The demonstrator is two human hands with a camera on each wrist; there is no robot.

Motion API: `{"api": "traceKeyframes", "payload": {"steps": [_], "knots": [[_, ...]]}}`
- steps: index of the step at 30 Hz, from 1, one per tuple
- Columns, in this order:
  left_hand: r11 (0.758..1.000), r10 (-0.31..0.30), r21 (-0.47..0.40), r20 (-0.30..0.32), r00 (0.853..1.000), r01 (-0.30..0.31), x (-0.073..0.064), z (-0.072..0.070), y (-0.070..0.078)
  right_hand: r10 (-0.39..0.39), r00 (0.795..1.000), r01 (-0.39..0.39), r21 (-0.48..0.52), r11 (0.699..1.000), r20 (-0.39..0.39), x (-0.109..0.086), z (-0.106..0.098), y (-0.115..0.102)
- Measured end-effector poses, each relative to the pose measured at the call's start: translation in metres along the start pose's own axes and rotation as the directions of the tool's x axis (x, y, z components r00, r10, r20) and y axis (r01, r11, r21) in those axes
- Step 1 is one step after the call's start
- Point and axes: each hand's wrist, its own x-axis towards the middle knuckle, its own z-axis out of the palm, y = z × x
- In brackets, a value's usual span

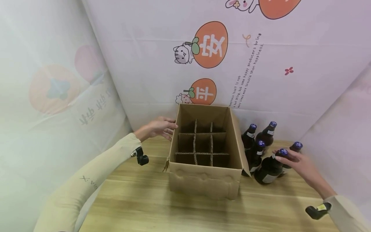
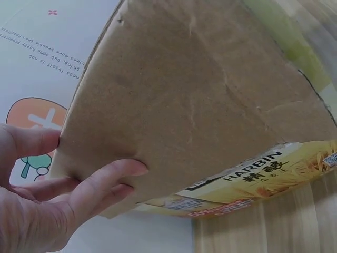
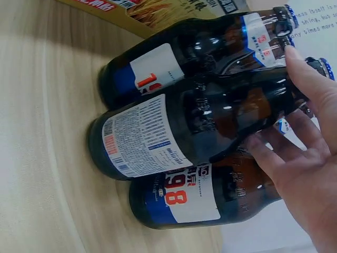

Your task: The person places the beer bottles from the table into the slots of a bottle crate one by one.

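Observation:
A cardboard carton (image 1: 204, 183) stands upright with its top open, and cardboard dividers (image 1: 202, 153) split its inside into cells. My left hand (image 1: 157, 126) touches the outside of its left wall near the back; in the left wrist view the extended fingers (image 2: 118, 168) lie against the cardboard. To the carton's right, my right hand (image 1: 304, 167) holds a dark beer bottle (image 1: 269, 172) by the neck, thumb on one side and fingers on the other. That bottle stands upright, its white back label (image 3: 139, 139) showing in the right wrist view.
Several more blue-capped beer bottles (image 1: 255, 156) stand close together between the carton and the right hand. A printed white cloth (image 1: 156, 71) hangs behind and along the sides. Everything stands on a wood-grain table (image 1: 139, 199). A torn flap (image 1: 166, 163) sticks out at the carton's left.

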Motion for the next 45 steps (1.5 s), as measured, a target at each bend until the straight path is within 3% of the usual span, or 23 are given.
{"api": "traceKeyframes", "payload": {"steps": [4,6,13,19,23,34,41,45], "knots": [[1.000,0.007,0.007,-0.005,1.000,-0.007,0.003,0.000,-0.001,-0.176,0.984,0.176,0.040,0.984,-0.010,-0.001,0.004,0.003],[1.000,0.011,0.014,-0.007,1.000,-0.011,0.004,0.001,-0.001,-0.215,0.977,0.215,0.061,0.975,-0.010,-0.001,0.005,0.005],[0.999,0.020,0.027,-0.034,0.999,-0.019,0.001,0.001,-0.002,-0.059,0.998,0.059,0.007,0.998,-0.033,-0.004,0.006,0.008],[1.000,0.010,0.015,-0.073,0.997,-0.009,-0.001,0.004,-0.002,-0.103,0.993,0.108,0.078,0.991,-0.057,-0.002,0.010,0.011],[1.000,0.010,-0.004,-0.073,0.997,-0.010,-0.003,0.004,0.000,-0.080,0.994,0.089,0.135,0.987,-0.070,-0.002,0.011,0.012],[1.000,0.015,-0.006,-0.069,0.998,-0.015,-0.002,0.004,0.000,-0.032,0.984,0.049,0.095,0.994,-0.175,-0.006,0.015,0.008],[1.000,0.016,0.001,-0.067,0.998,-0.016,-0.001,0.004,-0.003,-0.004,0.965,0.070,0.246,0.967,-0.261,-0.011,0.020,0.002],[1.000,0.019,-0.003,-0.072,0.997,-0.019,-0.001,0.003,-0.003,0.033,0.955,0.050,0.271,0.961,-0.294,-0.010,0.020,-0.002]]}}
